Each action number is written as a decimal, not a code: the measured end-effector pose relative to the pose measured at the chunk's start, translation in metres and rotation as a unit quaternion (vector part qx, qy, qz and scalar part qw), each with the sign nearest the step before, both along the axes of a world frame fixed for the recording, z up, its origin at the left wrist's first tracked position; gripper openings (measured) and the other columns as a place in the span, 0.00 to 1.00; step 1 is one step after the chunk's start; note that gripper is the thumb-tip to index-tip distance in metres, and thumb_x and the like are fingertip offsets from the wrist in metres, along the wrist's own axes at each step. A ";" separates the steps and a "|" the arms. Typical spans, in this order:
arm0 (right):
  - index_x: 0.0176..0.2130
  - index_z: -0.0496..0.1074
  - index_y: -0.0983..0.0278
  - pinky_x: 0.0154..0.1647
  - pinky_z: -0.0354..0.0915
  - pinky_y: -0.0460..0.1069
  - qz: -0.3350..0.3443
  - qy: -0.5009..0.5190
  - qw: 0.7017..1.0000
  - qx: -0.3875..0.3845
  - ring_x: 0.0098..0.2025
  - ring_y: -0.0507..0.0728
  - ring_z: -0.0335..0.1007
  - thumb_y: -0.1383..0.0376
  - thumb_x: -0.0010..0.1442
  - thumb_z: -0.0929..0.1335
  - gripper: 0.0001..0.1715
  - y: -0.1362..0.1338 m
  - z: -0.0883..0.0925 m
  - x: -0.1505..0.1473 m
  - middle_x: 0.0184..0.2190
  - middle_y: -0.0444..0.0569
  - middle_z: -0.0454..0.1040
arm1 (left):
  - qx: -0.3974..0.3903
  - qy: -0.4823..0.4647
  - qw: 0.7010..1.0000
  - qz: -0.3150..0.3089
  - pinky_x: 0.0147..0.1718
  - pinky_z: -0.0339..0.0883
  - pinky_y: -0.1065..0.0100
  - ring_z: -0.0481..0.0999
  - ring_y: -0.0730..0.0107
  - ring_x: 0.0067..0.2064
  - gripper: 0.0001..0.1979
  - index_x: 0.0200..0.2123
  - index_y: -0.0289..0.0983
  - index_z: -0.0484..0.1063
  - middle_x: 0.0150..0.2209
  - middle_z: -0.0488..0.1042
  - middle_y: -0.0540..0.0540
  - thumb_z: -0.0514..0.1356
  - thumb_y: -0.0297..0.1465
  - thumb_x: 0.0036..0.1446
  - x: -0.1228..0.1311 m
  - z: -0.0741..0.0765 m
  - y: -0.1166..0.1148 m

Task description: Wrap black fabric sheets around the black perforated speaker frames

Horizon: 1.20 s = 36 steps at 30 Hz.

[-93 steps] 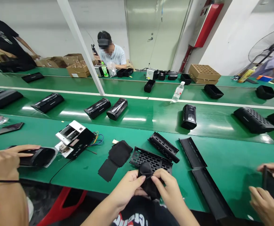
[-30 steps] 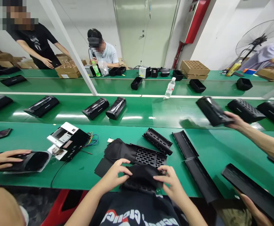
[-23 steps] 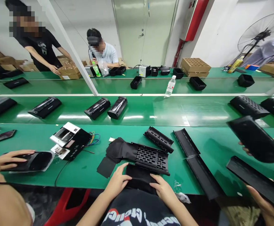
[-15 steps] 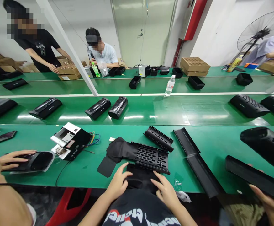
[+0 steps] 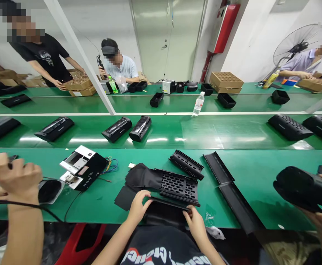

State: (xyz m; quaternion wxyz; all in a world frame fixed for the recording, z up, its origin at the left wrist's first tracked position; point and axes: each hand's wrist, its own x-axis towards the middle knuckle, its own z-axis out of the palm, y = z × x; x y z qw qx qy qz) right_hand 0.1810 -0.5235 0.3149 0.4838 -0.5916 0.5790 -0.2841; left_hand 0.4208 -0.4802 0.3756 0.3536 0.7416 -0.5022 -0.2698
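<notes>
At the table's front edge lies a smooth black panel [image 5: 165,213], its long far edge raised a little. My left hand [image 5: 139,207] pinches the left end of that edge between thumb and fingers. At its right end, my right hand [image 5: 195,221] has thumb and fingers closed on the same edge. Just beyond lies a black perforated shell [image 5: 179,187] with oval holes. Dark cloth-like black sheets [image 5: 143,176] overlap its left side. The panel's near part is partly hidden by my shirt.
A slotted black shell [image 5: 186,163] and long black trough-shaped panels [image 5: 227,184] lie to the right. A white-and-black device with wires [image 5: 83,167] stands left. Co-workers' hands hold parts on both sides. A conveyor [image 5: 205,129] carries black housings [image 5: 140,129] beyond.
My fingers, earlier spread over the black panel, have closed on its far edge and lifted it slightly. The left co-worker's hand has risen; the right co-worker has shifted a black housing.
</notes>
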 end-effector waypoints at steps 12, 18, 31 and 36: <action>0.25 0.60 0.61 0.17 0.55 0.46 0.039 -0.172 0.982 0.074 0.16 0.50 0.55 0.50 0.49 0.67 0.19 -0.045 0.100 0.001 0.14 0.37 0.57 | 0.004 0.213 0.974 0.081 0.30 0.64 0.70 0.70 0.71 0.30 0.18 0.38 0.37 0.67 0.29 0.69 0.50 0.63 0.33 0.40 -0.002 0.085 -0.033; 0.24 0.62 0.62 0.14 0.50 0.43 0.023 -0.199 0.976 0.084 0.14 0.47 0.51 0.51 0.47 0.68 0.19 -0.064 0.129 -0.008 0.13 0.36 0.55 | 0.059 0.305 0.950 -0.021 0.32 0.67 0.68 0.73 0.68 0.33 0.25 0.41 0.38 0.66 0.34 0.72 0.47 0.66 0.29 0.35 -0.002 0.114 -0.039; 0.36 0.70 0.64 0.40 0.63 0.51 0.072 -0.293 0.941 0.154 0.37 0.58 0.69 0.56 0.49 0.69 0.17 -0.062 0.127 -0.009 0.35 0.49 0.75 | 0.038 0.206 0.975 0.070 0.23 0.61 0.73 0.67 0.78 0.22 0.18 0.38 0.38 0.62 0.27 0.68 0.53 0.62 0.35 0.43 -0.004 0.101 -0.043; 0.35 0.70 0.63 0.37 0.64 0.50 0.055 -0.282 0.948 0.136 0.37 0.57 0.69 0.56 0.49 0.70 0.15 -0.063 0.121 -0.010 0.35 0.49 0.75 | 0.041 0.069 0.997 -0.011 0.32 0.66 0.68 0.71 0.67 0.34 0.08 0.27 0.38 0.69 0.35 0.69 0.47 0.61 0.34 0.43 0.001 0.103 -0.039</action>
